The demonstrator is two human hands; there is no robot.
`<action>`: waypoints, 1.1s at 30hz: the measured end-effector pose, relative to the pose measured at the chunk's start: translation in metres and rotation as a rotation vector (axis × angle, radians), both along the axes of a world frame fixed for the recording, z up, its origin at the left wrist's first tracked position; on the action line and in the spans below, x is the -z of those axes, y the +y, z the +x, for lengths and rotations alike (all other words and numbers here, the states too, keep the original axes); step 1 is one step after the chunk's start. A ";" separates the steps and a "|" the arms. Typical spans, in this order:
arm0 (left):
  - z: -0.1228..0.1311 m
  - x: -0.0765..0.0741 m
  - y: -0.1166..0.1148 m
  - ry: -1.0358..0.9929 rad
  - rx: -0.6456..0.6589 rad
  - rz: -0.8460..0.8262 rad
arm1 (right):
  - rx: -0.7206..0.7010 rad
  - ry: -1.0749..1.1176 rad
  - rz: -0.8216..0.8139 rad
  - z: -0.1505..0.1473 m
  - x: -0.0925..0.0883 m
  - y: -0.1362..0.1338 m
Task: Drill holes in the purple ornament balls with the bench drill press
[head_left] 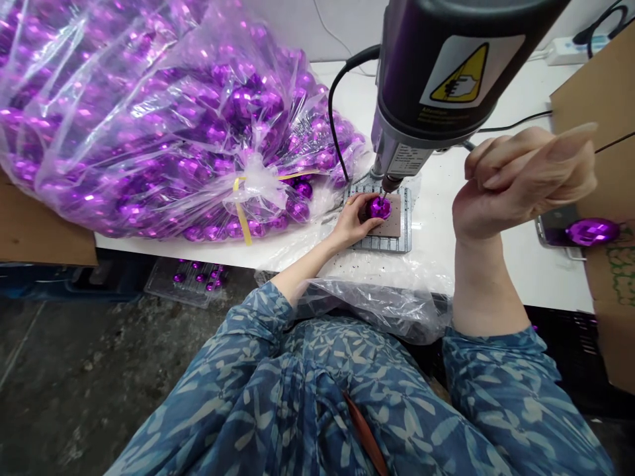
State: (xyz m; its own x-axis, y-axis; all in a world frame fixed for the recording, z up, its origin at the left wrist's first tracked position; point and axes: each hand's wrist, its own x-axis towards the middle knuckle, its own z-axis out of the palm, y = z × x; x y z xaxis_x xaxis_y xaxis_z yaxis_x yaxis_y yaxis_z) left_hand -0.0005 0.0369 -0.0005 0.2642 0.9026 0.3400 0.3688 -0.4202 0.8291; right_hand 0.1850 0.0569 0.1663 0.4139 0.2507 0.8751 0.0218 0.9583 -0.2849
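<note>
My left hand [353, 219] is closed round a shiny purple faceted ball [380, 208], thumb on the near side and fingers on the far side. The ball rests on a brown board [393, 228] over the grooved metal base [405, 241] of a drill press [436, 79]. Directly above the ball is the drill chuck [391, 185], its thin bit reaching down to the ball's top. Raised at the right of the machine, my right hand [516, 175] has its fingers curled round the press's lever [467, 145], which my hand mostly hides.
A large, tied clear bag [149, 132] of purple balls fills the left side. At right, another purple ball [592, 231] lies by a phone [555, 226] and cardboard [612, 277]. Plastic sheeting [377, 304] hangs over the table's front edge. A black cable [331, 106] loops beside the press.
</note>
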 end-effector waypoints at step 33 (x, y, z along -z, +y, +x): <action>0.004 0.001 -0.002 -0.001 -0.042 0.017 | 0.016 -0.060 -0.115 -0.010 -0.042 -0.001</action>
State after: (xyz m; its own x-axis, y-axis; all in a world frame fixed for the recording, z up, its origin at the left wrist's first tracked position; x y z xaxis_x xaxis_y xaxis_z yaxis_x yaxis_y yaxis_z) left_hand 0.0035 0.0352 -0.0020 0.2262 0.9069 0.3554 0.3853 -0.4184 0.8225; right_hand 0.1751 0.0558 0.2080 0.3666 0.3446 0.8642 0.0569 0.9188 -0.3905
